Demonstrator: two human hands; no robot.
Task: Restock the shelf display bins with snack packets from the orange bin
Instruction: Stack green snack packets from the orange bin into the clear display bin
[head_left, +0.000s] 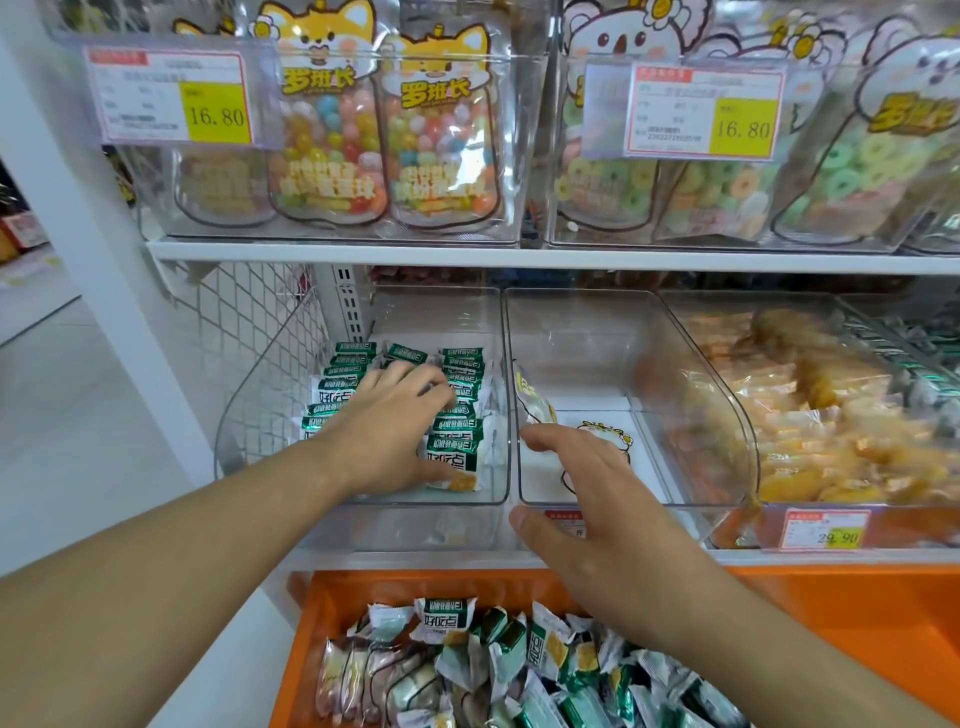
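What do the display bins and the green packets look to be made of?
Display bins: clear rigid plastic, probably acrylic, glossy; the contents show through and the edges glint. Green packets: thin printed film wrappers, shiny, with crimped ends; whether plastic or foil-lined cannot be told.

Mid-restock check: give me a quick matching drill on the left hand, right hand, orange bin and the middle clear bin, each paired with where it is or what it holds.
Things:
1. left hand
2. right hand
3. orange bin
4. middle clear bin

Places or states:
A. below the shelf, holding a loose heap of packets
B. nearly empty, one yellow packet leaning on its left wall
C. fingers spread flat on rows of green packets in the left clear bin
D. over the front rim of the middle clear bin, holding nothing

Pairs: 1-C, 2-D, 3-A, 4-B
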